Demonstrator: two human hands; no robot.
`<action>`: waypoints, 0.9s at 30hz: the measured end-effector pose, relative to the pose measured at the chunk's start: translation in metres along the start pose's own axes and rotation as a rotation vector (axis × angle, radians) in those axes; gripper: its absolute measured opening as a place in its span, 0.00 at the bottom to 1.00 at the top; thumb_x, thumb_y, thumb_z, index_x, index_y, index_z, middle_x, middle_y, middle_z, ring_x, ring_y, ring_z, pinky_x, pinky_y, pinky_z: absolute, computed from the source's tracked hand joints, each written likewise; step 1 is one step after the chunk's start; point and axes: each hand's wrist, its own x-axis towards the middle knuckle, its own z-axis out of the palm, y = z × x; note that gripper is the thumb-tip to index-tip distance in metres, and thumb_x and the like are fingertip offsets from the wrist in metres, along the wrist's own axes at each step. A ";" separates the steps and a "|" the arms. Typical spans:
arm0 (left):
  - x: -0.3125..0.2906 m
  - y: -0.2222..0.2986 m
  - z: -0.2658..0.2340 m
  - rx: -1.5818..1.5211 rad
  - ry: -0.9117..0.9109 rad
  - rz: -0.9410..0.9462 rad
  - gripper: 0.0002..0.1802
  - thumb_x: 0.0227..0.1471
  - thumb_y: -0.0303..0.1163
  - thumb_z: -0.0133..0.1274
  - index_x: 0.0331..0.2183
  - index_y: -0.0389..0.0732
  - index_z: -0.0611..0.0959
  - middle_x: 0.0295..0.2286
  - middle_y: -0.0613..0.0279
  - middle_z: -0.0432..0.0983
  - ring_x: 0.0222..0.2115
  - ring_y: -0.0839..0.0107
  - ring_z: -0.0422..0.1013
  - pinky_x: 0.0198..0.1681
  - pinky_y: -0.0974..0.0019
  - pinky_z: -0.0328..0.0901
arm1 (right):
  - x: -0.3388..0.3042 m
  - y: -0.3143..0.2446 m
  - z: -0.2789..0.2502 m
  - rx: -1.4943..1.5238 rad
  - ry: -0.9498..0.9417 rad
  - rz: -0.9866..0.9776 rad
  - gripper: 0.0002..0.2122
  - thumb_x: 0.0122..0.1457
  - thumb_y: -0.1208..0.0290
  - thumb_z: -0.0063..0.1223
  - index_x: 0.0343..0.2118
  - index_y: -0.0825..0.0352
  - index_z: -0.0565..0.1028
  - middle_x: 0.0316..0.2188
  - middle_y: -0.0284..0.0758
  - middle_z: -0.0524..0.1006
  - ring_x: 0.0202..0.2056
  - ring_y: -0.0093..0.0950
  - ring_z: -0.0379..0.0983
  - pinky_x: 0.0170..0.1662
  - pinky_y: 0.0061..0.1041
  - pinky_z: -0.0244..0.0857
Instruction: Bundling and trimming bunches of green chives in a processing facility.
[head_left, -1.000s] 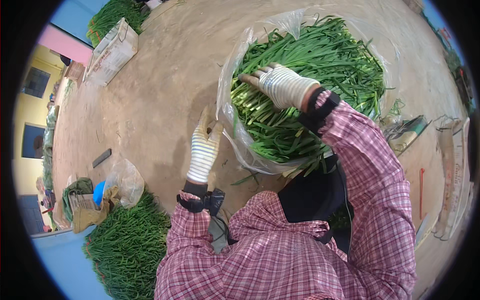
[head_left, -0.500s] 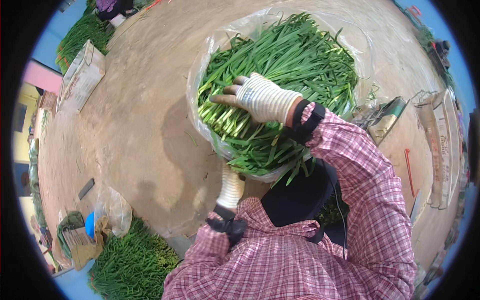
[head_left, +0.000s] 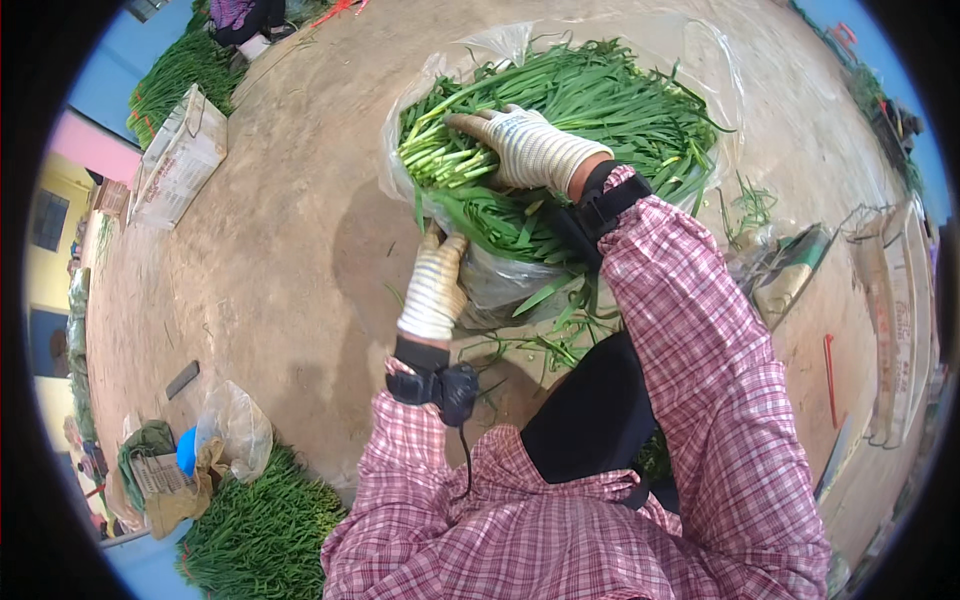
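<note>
A heap of garlic chives, long green leaves with pale stems bunched at the left, fills a clear plastic bag in front of me. My right hand, in a striped white glove with tan fingertips, lies over the chives. Its fingers stretch leftward across the bundle by the pale stem ends, and its thumb side is partly hidden. At the bag's near left edge, my left hand in a matching glove pinches the plastic just below the leaves. Black straps circle both wrists.
Loose leaves lie on the floor before my dark-clothed leg. More chives are piled at lower left beside a crumpled clear bag. A white crate stands far left, near a seated person. Sacks lie at right.
My left hand has come out from below the bag's near side and moved up to its left edge. The bag's near side has lifted, exposing loose leaves on the floor. My right hand stays on the chives.
</note>
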 end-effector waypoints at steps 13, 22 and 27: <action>-0.058 -0.034 -0.005 -0.621 0.113 -0.623 0.25 0.54 0.25 0.49 0.54 0.34 0.67 0.44 0.55 0.73 0.42 0.65 0.69 0.48 0.66 0.66 | -0.002 -0.038 -0.008 -0.434 0.069 -0.195 0.53 0.28 0.56 0.75 0.63 0.49 0.57 0.63 0.39 0.57 0.64 0.41 0.50 0.62 0.48 0.49; -0.067 -0.029 -0.003 -0.659 0.179 -0.581 0.31 0.51 0.21 0.51 0.58 0.38 0.66 0.51 0.60 0.68 0.49 0.70 0.65 0.53 0.68 0.62 | 0.021 -0.072 -0.017 -0.238 -0.411 -0.149 0.44 0.30 0.56 0.74 0.57 0.61 0.68 0.55 0.44 0.67 0.58 0.43 0.60 0.62 0.41 0.50; -0.057 -0.033 0.004 -0.777 0.224 -0.560 0.30 0.51 0.21 0.49 0.57 0.38 0.67 0.48 0.58 0.71 0.45 0.69 0.68 0.49 0.65 0.65 | 0.019 -0.062 0.004 -0.254 -0.233 -0.338 0.43 0.32 0.56 0.73 0.56 0.59 0.68 0.57 0.43 0.66 0.56 0.41 0.63 0.59 0.38 0.56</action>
